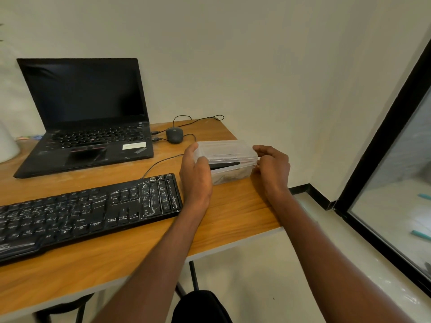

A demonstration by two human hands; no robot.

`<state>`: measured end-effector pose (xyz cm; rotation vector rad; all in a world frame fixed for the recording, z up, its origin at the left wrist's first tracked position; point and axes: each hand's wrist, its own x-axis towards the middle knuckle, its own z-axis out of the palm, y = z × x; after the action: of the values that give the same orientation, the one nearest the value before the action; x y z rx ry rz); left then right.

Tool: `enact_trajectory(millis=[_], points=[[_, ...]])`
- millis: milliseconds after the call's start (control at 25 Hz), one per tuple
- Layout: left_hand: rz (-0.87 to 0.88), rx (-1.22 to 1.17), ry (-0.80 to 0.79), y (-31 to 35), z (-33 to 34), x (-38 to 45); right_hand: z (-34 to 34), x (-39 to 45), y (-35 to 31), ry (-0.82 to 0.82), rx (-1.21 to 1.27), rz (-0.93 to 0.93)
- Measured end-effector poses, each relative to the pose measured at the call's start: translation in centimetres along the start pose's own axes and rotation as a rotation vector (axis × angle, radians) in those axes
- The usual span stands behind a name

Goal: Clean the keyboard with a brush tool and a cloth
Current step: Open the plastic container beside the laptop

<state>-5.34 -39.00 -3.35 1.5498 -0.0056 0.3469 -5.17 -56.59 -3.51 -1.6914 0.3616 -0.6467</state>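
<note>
Container point(229, 167) of clear plastic is set on the wooden desk point(233, 213) near its right far corner, just right of the keyboard point(88, 213). Its lid point(225, 151) is lifted at the near edge and tilted, so a gap is shown between lid and box. Inside, a dark flat item is seen in the upper part and a pale brownish crumpled mass at the bottom; neither can be identified through the plastic, so brush or cloth cannot be confirmed.

The left end of the box and lid is gripped by the left hand point(196, 176), thumb on the top of the lid, fingers wrapped round the side. The right end is held by the right hand point(272, 169), fingertips pinched on the lid's edge at the corner.

The black keyboard is laid diagonally across the desk front, keys marked with whitish streaks and scuffs, its cable run back toward the laptop point(84, 117). The laptop is open with a dark screen, at the desk's rear left. A dark mouse point(174, 135) is placed just right of it, wired in.
</note>
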Motion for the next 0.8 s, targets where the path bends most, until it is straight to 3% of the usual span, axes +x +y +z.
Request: enact_trajectory(millis=[360, 600, 800], points=[[0.046, -0.093, -0.076, -0.4, 0.4, 0.5, 0.1, -0.6, -0.6, 0.000, 0.049, -0.115], [0.351, -0.116, -0.160, 2.9, -0.4, -3.7, -1.6, -3.6, -2.3, 0.131, 0.151, -0.334], [0.522, 0.080, -0.250, 3.8, -3.7, -7.6, -5.9, -6.9, -1.1, 0.165, 0.135, -0.228]])
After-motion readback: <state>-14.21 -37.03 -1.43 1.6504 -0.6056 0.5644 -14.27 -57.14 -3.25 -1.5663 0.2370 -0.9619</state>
